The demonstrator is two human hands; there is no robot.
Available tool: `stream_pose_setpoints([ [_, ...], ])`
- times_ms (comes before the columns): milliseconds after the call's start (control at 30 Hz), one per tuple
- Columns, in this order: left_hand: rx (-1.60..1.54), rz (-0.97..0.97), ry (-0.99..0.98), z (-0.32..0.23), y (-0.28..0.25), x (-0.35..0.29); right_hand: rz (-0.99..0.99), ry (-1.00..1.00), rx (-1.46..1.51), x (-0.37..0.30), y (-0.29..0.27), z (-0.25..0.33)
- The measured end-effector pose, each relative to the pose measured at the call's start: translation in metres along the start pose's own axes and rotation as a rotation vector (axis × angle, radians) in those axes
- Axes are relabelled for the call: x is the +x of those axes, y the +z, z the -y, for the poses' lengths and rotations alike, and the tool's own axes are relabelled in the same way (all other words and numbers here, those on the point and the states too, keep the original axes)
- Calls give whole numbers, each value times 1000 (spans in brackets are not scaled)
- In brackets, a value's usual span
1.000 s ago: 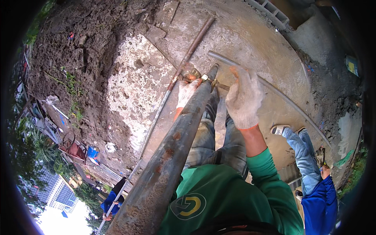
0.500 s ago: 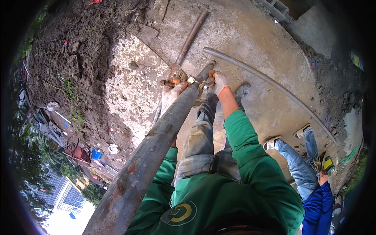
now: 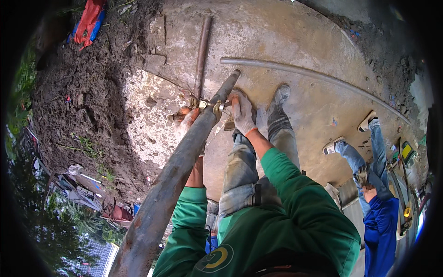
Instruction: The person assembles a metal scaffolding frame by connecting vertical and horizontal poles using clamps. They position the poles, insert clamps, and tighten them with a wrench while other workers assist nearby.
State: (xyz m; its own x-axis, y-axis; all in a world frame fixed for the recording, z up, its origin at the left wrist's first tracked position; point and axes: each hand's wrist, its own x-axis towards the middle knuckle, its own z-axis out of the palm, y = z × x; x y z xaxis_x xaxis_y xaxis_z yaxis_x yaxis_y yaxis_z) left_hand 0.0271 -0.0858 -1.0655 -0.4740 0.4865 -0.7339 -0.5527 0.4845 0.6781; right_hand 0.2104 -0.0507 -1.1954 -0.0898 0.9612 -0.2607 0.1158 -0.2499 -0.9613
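A long grey steel pole (image 3: 170, 184), rust-stained, slants from the lower left up to the middle. Around its narrower upper part sits a metal scaffold clamp (image 3: 217, 108) with a bolt sticking out on the right. My left hand (image 3: 185, 124), in a dirty white glove, is closed on the clamp's left side, thumb against its metal plate. My right hand (image 3: 242, 113), gloved with an orange cuff, is beside the bolt, fingers stretched out and touching its end. A brown pipe (image 3: 203, 55) ends just beyond the clamp; whether they are joined I cannot tell.
Another grey pipe (image 3: 300, 71) lies across the wet concrete (image 3: 323, 101). My boots (image 3: 279, 94) stand just right of the pole. Churned mud (image 3: 87, 115) borders the left, with a red and blue sheet (image 3: 90, 23). A person in blue (image 3: 380, 221) stands at right.
My view has shifted, and the pole's tip and clamp appear further left. My right hand's fingers have gone from pinched at the bolt to stretched out beside it. My left hand stays on the clamp.
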Motion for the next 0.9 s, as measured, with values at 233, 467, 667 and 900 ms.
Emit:
stream_pose_setpoints([
  [233, -134, -108, -84, 7, 17, -5, 97, 701, 406, -111, 18, 46],
  [467, -8, -72, -116, -10, 25, -30, 153, 1240, 598, -122, -5, 186],
  [667, 40, -29, -107, -29, 36, -34, 27, 1386, 877, -81, -21, 273],
  [900, 58, -53, -114, -38, 25, -42, 31, 1426, 1008, -60, -34, 284],
])
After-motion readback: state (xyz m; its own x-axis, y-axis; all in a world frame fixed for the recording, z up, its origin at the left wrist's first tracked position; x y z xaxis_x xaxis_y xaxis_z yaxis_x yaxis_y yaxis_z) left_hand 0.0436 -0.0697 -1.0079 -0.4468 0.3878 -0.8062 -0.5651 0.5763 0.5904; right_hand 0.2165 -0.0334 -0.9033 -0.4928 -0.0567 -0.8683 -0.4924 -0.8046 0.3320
